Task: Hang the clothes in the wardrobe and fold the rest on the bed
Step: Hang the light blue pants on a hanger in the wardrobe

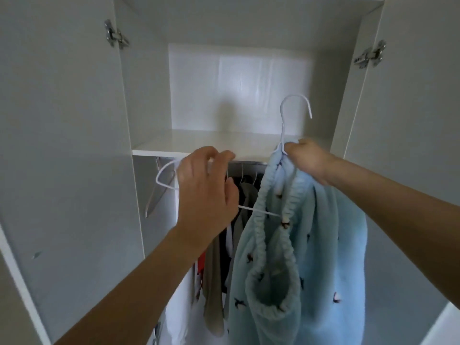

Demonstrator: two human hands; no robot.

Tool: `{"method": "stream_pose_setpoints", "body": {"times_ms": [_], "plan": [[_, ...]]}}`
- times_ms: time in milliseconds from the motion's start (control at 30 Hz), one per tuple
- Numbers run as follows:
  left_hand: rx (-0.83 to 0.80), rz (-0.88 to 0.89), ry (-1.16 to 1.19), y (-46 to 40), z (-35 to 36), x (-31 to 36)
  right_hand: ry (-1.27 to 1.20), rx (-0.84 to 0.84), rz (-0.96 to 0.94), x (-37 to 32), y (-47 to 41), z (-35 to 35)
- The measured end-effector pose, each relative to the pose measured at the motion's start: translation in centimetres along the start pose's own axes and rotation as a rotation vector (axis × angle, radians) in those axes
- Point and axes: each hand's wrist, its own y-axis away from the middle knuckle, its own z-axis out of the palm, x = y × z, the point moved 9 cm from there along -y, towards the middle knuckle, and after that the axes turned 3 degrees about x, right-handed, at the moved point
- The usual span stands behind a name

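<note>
item: pale blue fleece garment [323,245], small dark motifs scattered over it, elastic gathered edges. it hung draped on a white wire hanger [283,135], in front of the open wardrobe [74,120], to the right of centre and just below the shelf [199,143]. the hanger's hook stood upright above the shelf edge, not on any rail; its lower bar ran left out of the fabric.

my right hand [308,163]: fingers curled and pinched on the hanger's neck together with the top of the blue garment, carrying the weight.

my left hand [206,188]: fingers bent around the hanger's left shoulder, where the white wire looped out past my knuckles; the lower bar passed behind my palm. the exact contact was hidden by the back of the hand.

behind, under the shelf: hung clothes [224,245] in grey, beige, black, white and a touch of red, close together on pale hangers. one bare hanger [155,197] hung tilted at the far left of that space.

surround: white wardrobe doors swung open on both sides, metal hinges [115,34] near the top of each. upper compartment lit at the back.
</note>
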Motion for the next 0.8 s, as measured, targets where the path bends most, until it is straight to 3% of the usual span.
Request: {"method": "stream_pose_setpoints", "body": {"times_ms": [33,67,100,167,233,333,433,533,600,667,800], "plan": [[0.016,0.107,0.143,0.7,-0.1,2.9,-0.015,0.03,0.008,0.1,0.1,-0.3],[-0.082,0.221,0.291,1.9,0.8,5.7,-0.027,0.051,0.011,0.2,0.1,-0.7],[-0.28,0.312,0.388,3.5,2.5,8.3,-0.029,0.065,0.011,0.2,0.1,-0.9],[-0.729,0.419,0.366,8.3,7.4,10.7,-0.009,0.096,0.006,0.1,0.3,-1.9],[-0.958,0.444,0.25,12.6,11.0,10.1,-0.012,0.143,-0.007,-0.1,0.4,-3.2],[-0.831,0.372,0.247,13.9,12.5,7.1,-0.044,0.23,-0.011,0.2,0.2,-5.6],[-0.734,0.054,0.232,12.4,12.7,1.4,-0.065,0.292,0.026,1.2,0.1,-8.0],[-0.833,-0.147,0.31,11.6,13.3,-0.9,-0.102,0.281,0.044,2.2,0.2,-8.7],[-0.954,-0.11,0.257,12.1,14.1,-0.8,-0.086,0.285,0.035,2.6,0.1,-8.8],[-1.058,0.052,0.042,12.7,14.8,-1.3,0.069,0.303,0.004,3.0,0.3,-9.2],[-1.001,0.175,-0.364,10.0,14.5,-7.6,0.539,0.261,-0.021,5.0,1.4,-9.6]]}}
